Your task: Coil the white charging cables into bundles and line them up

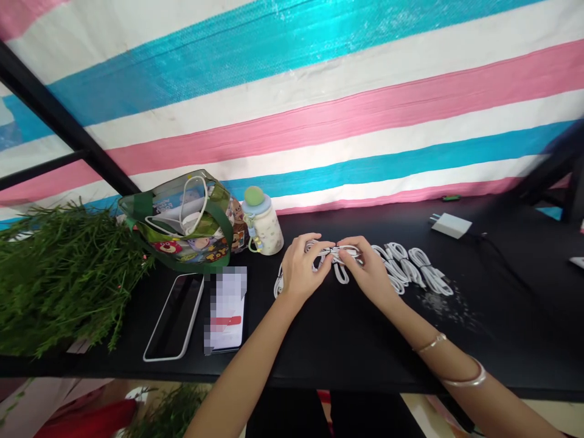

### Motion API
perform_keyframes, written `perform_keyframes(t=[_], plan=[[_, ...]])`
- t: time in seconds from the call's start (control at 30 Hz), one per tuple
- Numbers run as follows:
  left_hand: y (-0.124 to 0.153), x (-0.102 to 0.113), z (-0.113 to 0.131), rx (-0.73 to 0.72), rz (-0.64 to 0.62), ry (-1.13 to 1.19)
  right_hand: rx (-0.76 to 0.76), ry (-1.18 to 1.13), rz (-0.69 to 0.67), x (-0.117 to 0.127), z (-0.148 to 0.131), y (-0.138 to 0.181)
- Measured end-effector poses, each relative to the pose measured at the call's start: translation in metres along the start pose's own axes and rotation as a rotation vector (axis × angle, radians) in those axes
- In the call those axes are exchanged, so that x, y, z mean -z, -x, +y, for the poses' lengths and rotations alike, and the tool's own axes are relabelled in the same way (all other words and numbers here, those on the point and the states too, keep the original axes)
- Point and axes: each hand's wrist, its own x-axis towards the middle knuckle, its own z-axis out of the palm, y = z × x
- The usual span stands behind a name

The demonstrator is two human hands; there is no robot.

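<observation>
Between my two hands is a white cable bundle [336, 250], folded in loops with a dark tie round its middle. My left hand [303, 267] grips its left end with thumb and fingers. The right end is pinched by my right hand [367, 267]. Another white cable loop [341, 274] shows just below the held bundle; whether it belongs to it I cannot tell. Part of a white cable [279, 283] lies left of my left hand, mostly hidden by it. To the right of my right hand, several coiled white cables [406, 264] lie side by side on the black table [328, 347].
A patterned bottle [268, 231] with a green cap stands behind my left hand. Left of it are a green bag [182, 225], a white-edged phone [176, 319], a lit phone [228, 310] and a leafy plant [68, 274]. A white charger plug [451, 225] lies at the back right.
</observation>
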Motion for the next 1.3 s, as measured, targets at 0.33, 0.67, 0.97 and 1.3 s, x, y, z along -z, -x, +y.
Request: perform_keyframes(t=[0.33,0.67,0.97,1.3], plan=[[0.001,-0.001,0.0,0.049,-0.093,-0.05,-0.045,-0.035,-0.016,0.002,-0.001,-0.002],[0.001,-0.004,0.0,0.067,-0.025,-0.038,0.064,0.087,-0.077,0.005,-0.007,-0.002],[-0.001,0.002,0.002,0.124,-0.182,0.026,0.037,0.099,-0.069,0.006,-0.006,-0.002],[-0.006,0.003,-0.002,0.213,-0.373,0.232,-0.107,-0.079,-0.179,0.014,-0.003,-0.009]])
